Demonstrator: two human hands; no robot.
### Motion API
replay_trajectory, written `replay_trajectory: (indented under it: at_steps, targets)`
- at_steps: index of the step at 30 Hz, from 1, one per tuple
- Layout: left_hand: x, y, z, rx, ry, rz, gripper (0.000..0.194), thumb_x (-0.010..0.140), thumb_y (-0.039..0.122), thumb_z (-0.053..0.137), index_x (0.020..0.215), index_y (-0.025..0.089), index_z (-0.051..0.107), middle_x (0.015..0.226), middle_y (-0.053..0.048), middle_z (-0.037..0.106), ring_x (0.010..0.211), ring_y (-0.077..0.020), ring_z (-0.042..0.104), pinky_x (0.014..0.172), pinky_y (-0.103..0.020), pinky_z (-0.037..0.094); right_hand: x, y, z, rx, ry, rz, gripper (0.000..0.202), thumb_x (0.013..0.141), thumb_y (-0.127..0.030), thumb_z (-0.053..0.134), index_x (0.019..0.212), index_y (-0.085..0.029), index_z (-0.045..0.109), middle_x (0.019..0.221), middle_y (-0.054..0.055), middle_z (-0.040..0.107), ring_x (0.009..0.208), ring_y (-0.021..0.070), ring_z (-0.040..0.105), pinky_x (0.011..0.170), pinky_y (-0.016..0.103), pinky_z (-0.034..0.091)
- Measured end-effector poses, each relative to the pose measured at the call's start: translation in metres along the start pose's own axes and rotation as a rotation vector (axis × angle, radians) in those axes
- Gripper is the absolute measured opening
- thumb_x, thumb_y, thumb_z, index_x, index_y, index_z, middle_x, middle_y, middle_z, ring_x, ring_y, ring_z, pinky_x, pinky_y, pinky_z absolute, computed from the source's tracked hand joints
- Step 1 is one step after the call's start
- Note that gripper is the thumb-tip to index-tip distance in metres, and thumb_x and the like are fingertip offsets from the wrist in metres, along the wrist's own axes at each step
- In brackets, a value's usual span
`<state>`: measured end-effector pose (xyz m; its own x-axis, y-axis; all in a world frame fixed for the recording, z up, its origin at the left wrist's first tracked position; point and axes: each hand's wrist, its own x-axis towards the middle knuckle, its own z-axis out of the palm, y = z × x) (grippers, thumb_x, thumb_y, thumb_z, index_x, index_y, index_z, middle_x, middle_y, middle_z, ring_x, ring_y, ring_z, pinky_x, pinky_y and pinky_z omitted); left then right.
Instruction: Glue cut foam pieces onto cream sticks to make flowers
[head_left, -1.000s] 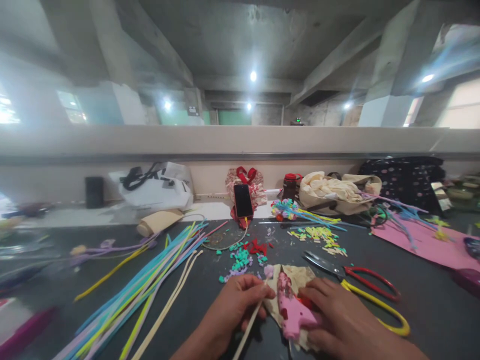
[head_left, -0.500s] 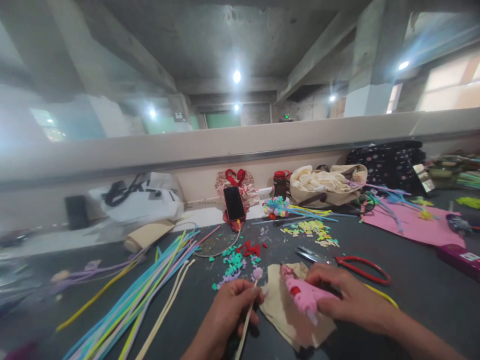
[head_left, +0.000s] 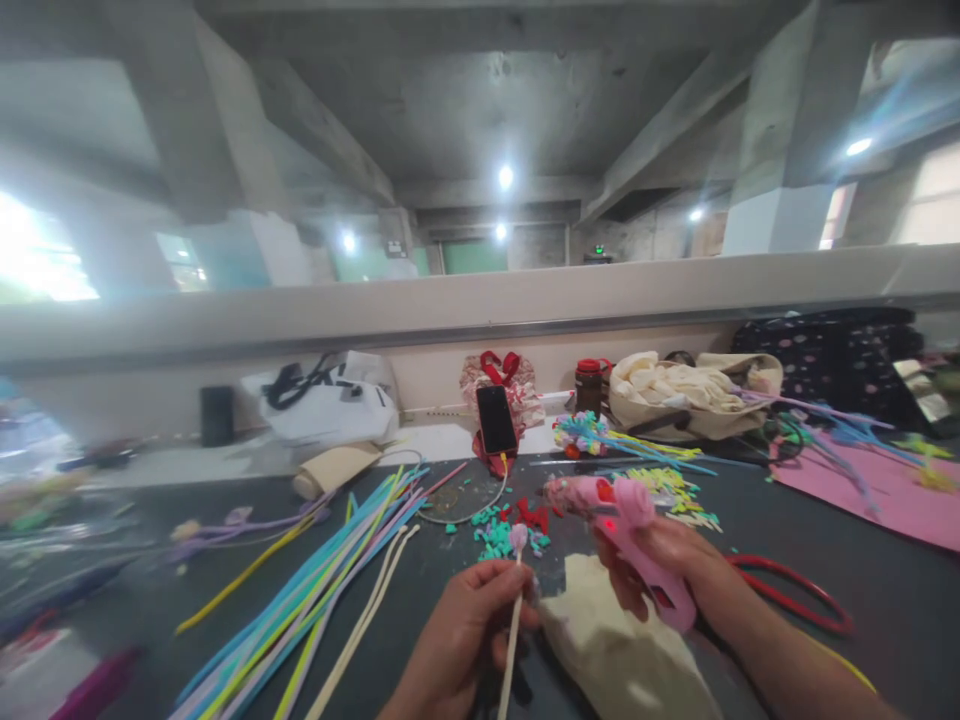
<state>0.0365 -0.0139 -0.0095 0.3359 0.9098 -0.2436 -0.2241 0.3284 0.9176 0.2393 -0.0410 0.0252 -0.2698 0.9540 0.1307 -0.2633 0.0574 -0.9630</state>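
Between thumb and fingers, my left hand (head_left: pixel 480 625) pinches a cream pipe cleaner stem (head_left: pixel 513 640). A small pale pink-lilac bud (head_left: pixel 518 538) tops the stem, just above the fingertips. My right hand (head_left: pixel 667 565) is wrapped round the handle of a pink hot glue gun (head_left: pixel 626 510), raised off the table. Its nozzle points left, above and to the right of the bud and apart from it. Beneath the glue gun lies a beige cloth or paper piece (head_left: pixel 626 640). Small teal pieces (head_left: pixel 496 538) and red pieces (head_left: pixel 532 515) are scattered behind the bud.
Long coloured pipe cleaners (head_left: pixel 322 590) lie to the left. Red-handled scissors (head_left: pixel 795 590) rest at right, partly hidden by my right arm. Farther back are a phone (head_left: pixel 496 420), a bunch of small flowers (head_left: pixel 581 432), yellow pieces (head_left: pixel 667 490) and a pink sheet (head_left: pixel 862 490).
My right hand has lifted the glue gun off the beige piece and turned its nozzle to the left. The left hand still holds the stem. The camera view has shifted slightly.
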Motion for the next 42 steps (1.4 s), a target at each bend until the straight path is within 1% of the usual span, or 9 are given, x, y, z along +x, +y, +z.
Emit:
replay_trajectory:
  at_steps: [3, 7, 10, 15, 21, 26, 33, 37, 42]
  targets:
    - [-0.001, 0.006, -0.009, -0.094, 0.0, -0.007, 0.027, 0.061, 0.036, 0.067, 0.064, 0.013, 0.054, 0.049, 0.004, 0.051, 0.033, -0.0004, 0.035, 0.03, -0.012, 0.018, 0.008, 0.014, 0.001, -0.037, 0.005, 0.032, 0.045, 0.07, -0.055, 0.052, 0.077, -0.011, 0.058, 0.056, 0.004, 0.057, 0.042, 0.011, 0.049, 0.039, 0.021, 0.033]
    - [0.0, 0.006, -0.016, -0.101, -0.018, -0.031, 0.028, 0.058, 0.036, 0.068, 0.06, 0.013, 0.053, 0.04, 0.008, 0.041, 0.029, 0.0013, 0.025, 0.029, -0.013, 0.012, 0.006, 0.031, -0.005, -0.158, -0.119, 0.065, 0.059, 0.057, -0.068, 0.055, 0.073, -0.011, 0.058, 0.047, 0.002, 0.052, 0.039, 0.0102, 0.044, 0.038, 0.021, 0.032]
    - [0.0, 0.003, -0.015, -0.107, -0.006, -0.027, 0.027, 0.06, 0.036, 0.067, 0.057, 0.014, 0.051, 0.034, 0.008, 0.038, 0.026, 0.0008, 0.023, 0.028, -0.013, 0.011, -0.002, 0.036, 0.001, -0.158, -0.061, 0.052, 0.054, 0.062, -0.065, 0.053, 0.074, -0.013, 0.06, 0.05, 0.002, 0.053, 0.041, 0.0103, 0.044, 0.039, 0.02, 0.03]
    - [0.001, 0.001, -0.015, -0.161, 0.02, -0.018, 0.028, 0.055, 0.034, 0.07, 0.055, 0.014, 0.049, 0.036, 0.007, 0.043, 0.027, 0.0003, 0.029, 0.029, -0.013, 0.015, -0.012, 0.036, 0.014, -0.186, 0.068, 0.105, 0.042, 0.068, -0.057, 0.052, 0.07, -0.016, 0.06, 0.055, 0.003, 0.054, 0.047, 0.0136, 0.05, 0.043, 0.022, 0.035]
    - [0.003, 0.001, -0.017, -0.125, 0.023, -0.022, 0.029, 0.054, 0.034, 0.069, 0.052, 0.013, 0.049, 0.034, 0.005, 0.045, 0.026, -0.0011, 0.033, 0.029, -0.013, 0.018, -0.015, 0.034, 0.01, -0.255, -0.019, 0.061, 0.047, 0.073, -0.06, 0.043, 0.075, -0.017, 0.061, 0.059, 0.005, 0.058, 0.049, 0.0133, 0.048, 0.045, 0.023, 0.034]
    - [0.005, 0.0, -0.016, -0.097, 0.055, -0.015, 0.03, 0.052, 0.035, 0.069, 0.051, 0.014, 0.049, 0.034, 0.005, 0.046, 0.026, -0.0013, 0.034, 0.029, -0.013, 0.018, -0.014, 0.036, 0.016, -0.295, 0.022, 0.133, 0.046, 0.073, -0.06, 0.043, 0.072, -0.017, 0.06, 0.056, 0.003, 0.057, 0.047, 0.012, 0.046, 0.044, 0.021, 0.031]
    - [0.008, -0.002, -0.017, -0.09, 0.013, -0.009, 0.03, 0.052, 0.038, 0.069, 0.052, 0.013, 0.051, 0.033, 0.005, 0.047, 0.025, -0.0019, 0.034, 0.028, -0.013, 0.018, -0.012, 0.035, 0.021, -0.322, 0.043, 0.075, 0.044, 0.074, -0.06, 0.042, 0.069, -0.019, 0.057, 0.051, 0.0, 0.051, 0.045, 0.0111, 0.042, 0.043, 0.021, 0.03]
    - [0.006, -0.001, -0.016, -0.071, 0.019, -0.012, 0.031, 0.052, 0.038, 0.069, 0.051, 0.014, 0.05, 0.032, 0.005, 0.047, 0.025, -0.0016, 0.034, 0.028, -0.013, 0.018, -0.011, 0.035, 0.021, -0.335, 0.031, 0.054, 0.045, 0.075, -0.059, 0.041, 0.068, -0.018, 0.056, 0.055, -0.001, 0.047, 0.047, 0.0102, 0.041, 0.043, 0.021, 0.03]
    - [0.007, -0.003, -0.016, -0.053, 0.023, 0.008, 0.03, 0.054, 0.039, 0.067, 0.053, 0.014, 0.05, 0.032, 0.005, 0.046, 0.024, -0.0017, 0.032, 0.028, -0.013, 0.018, -0.011, 0.033, 0.024, -0.357, 0.044, 0.084, 0.047, 0.073, -0.062, 0.041, 0.066, -0.018, 0.052, 0.057, -0.002, 0.04, 0.048, 0.0097, 0.036, 0.044, 0.021, 0.029]
